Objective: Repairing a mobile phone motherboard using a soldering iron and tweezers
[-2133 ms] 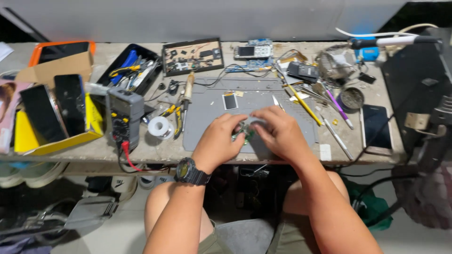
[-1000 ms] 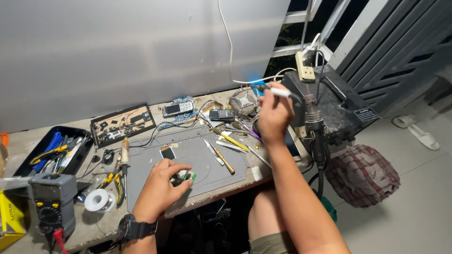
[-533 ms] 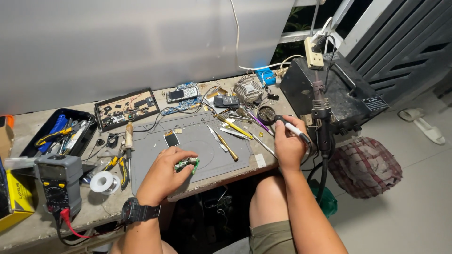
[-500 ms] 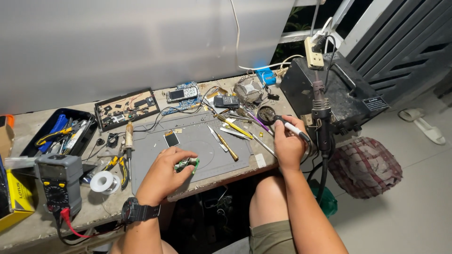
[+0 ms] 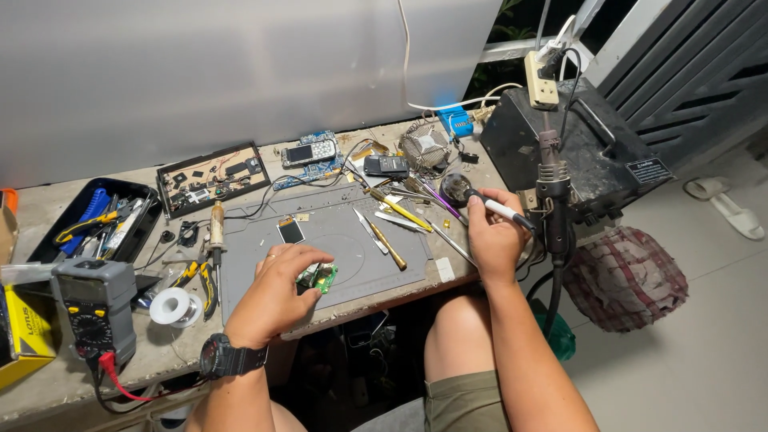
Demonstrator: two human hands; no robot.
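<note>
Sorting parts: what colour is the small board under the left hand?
Green, in the head view: circuit board under left hand.

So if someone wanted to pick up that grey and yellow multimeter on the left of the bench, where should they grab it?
Probably across the two long sides of the grey and yellow multimeter, at mid-body, coming down from above. It lies flat, face up, so the sides are open. Avoid its near end, where the red test lead plugs in, and mind the white solder spool close on its right.

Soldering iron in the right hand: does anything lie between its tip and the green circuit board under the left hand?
Yes. Between the soldering iron in the right hand and the green circuit board under the left hand lie a yellow-handled tool and tweezers on the grey mat.
</note>
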